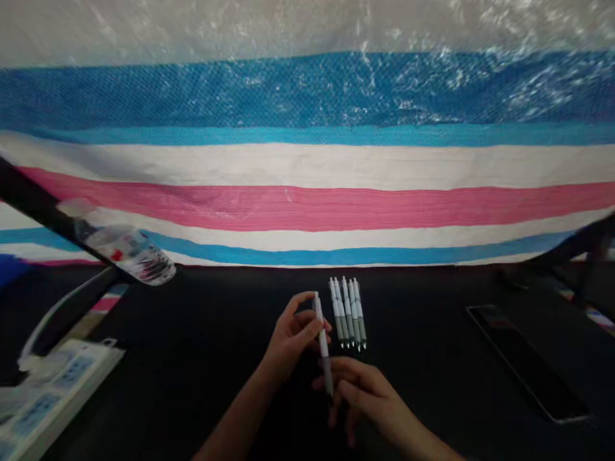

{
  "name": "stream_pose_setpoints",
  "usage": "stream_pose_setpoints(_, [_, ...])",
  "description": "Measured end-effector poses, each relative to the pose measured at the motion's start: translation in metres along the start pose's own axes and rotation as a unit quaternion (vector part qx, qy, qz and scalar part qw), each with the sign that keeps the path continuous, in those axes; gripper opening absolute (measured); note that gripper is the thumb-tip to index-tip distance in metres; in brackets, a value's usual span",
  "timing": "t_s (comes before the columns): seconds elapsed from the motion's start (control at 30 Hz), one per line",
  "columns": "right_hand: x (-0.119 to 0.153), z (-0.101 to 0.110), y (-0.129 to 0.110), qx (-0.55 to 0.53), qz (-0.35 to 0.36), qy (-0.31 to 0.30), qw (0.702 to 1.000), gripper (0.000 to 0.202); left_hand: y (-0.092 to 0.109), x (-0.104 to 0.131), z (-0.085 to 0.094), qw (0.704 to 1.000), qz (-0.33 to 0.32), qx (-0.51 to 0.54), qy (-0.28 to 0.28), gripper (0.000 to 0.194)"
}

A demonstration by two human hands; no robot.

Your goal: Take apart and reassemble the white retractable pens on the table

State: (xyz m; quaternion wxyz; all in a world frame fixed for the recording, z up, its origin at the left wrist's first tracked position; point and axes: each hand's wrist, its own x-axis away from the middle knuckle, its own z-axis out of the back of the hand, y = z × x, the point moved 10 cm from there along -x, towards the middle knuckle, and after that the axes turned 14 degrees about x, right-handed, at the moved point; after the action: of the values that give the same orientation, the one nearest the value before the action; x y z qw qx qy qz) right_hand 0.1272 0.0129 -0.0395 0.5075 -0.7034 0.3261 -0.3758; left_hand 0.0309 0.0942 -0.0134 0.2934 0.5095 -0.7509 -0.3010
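Observation:
A white click pen (323, 336) with a grey grip is held up in front of me, its button end pointing away and its tip toward me. My left hand (293, 333) pinches the barrel near the top, with the index finger at the button. Around the lower grip, my right hand (358, 387) has its fingers curled close; whether they press on the pen is hard to make out. Just beyond, to the right of the held pen, several like pens (348, 314) lie side by side on the black table (432, 358), tips toward me.
A dark phone (526, 362) lies at the right. On the left are a stack of printed papers or a booklet (62, 384) and a tilted clear plastic bottle (134, 253) beside a black bar (43, 208). A striped plastic sheet (307, 208) hangs behind the table.

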Motion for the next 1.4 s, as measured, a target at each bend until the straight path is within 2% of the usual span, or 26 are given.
stream_pose_setpoints(0.13, [0.000, 0.005, -0.001, 0.003, -0.012, 0.022, 1.000, 0.037, 0.006, -0.001, 0.001, 1.000, -0.019, -0.010, 0.016, 0.062])
stream_pose_setpoints(0.27, [0.000, 0.006, 0.002, 0.002, -0.030, 0.023, 0.999, 0.027, 0.005, -0.002, 0.006, 0.999, -0.017, -0.018, 0.026, 0.054])
stream_pose_setpoints(0.87, [-0.001, 0.005, 0.002, 0.011, -0.038, 0.028, 0.999, 0.030, 0.010, -0.003, 0.016, 0.997, -0.033, 0.004, 0.075, 0.056])
stream_pose_setpoints(1.07, [-0.001, 0.005, 0.002, 0.027, -0.051, 0.026, 0.998, 0.031, 0.012, -0.001, 0.015, 0.995, -0.043, 0.018, 0.083, 0.065])
stream_pose_setpoints(1.23, [-0.002, 0.005, 0.001, 0.030, -0.048, 0.027, 0.998, 0.029, 0.013, -0.001, 0.017, 0.994, -0.043, 0.012, 0.098, 0.056])
stream_pose_setpoints(1.4, [-0.001, 0.006, 0.007, 0.036, -0.061, 0.033, 0.997, 0.033, 0.015, -0.002, 0.017, 0.994, -0.038, 0.027, 0.099, 0.062])
